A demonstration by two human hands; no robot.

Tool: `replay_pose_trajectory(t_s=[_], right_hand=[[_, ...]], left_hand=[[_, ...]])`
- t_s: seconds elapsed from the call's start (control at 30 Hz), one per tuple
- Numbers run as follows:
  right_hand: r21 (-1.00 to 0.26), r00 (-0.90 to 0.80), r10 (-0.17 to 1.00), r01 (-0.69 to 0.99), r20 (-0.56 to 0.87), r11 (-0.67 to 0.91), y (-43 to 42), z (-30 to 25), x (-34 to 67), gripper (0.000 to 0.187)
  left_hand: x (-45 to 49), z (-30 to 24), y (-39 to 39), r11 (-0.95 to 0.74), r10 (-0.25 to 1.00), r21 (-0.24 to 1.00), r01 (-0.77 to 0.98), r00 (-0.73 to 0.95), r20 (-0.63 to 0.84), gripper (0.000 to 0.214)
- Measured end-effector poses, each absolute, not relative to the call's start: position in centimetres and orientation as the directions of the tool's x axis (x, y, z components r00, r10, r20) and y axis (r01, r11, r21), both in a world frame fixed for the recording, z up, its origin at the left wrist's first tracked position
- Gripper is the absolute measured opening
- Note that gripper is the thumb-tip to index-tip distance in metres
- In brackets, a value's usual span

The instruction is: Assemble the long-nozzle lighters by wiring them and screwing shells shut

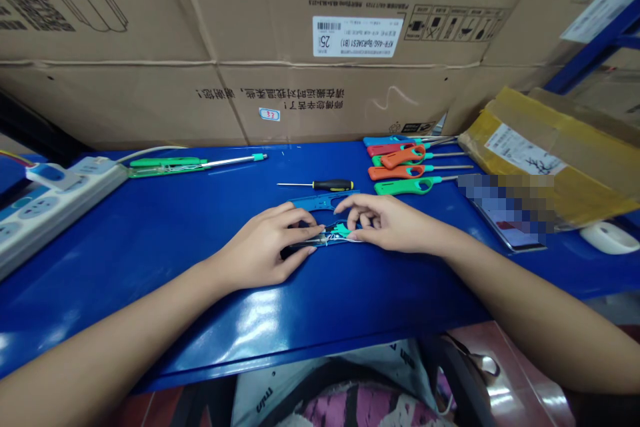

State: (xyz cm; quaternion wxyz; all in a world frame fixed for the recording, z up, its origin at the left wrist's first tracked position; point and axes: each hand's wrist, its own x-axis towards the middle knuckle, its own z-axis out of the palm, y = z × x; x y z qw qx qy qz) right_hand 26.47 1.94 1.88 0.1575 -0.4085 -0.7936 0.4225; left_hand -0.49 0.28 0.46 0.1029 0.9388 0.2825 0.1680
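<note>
An opened utility lighter lies in front of me, its wires and inner parts showing. My left hand [273, 240] is closed on the left end of this lighter's inner assembly [320, 240], thumb below and fingers above. My right hand [383, 221] bends over the right end, thumb and curled fingers at a small turquoise piece [341, 230]; its index finger arches apart from them. Just behind is a blue half-shell [317, 203], partly hidden by my fingers. A black and yellow screwdriver [333, 185] lies farther back, untouched.
Several assembled lighters [400, 172] lie at the back right, beside a yellow-taped carton [555, 153], a phone [510, 220] and a white mouse [609, 238]. At left are a power strip [65, 203] and an opened green lighter [167, 167]. A large cardboard box [280, 80] stands behind the blue table [210, 307].
</note>
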Motion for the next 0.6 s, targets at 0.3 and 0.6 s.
replay_pose_trajectory(t_s=[0.3,0.6], right_hand=[[-0.719,-0.600,0.800,0.555,0.002,0.418,2.4,2.8,27.4,0.020],[-0.641,-0.722,0.692,0.527,0.011,0.559,2.4,2.6,27.4,0.016]], left_hand=[[-0.5,0.3,0.2,-0.811,0.575,0.301,0.503,0.779,0.249,0.035],[-0.4,0.3,0.3,-0.808,0.574,0.323,0.492,0.780,0.248,0.034]])
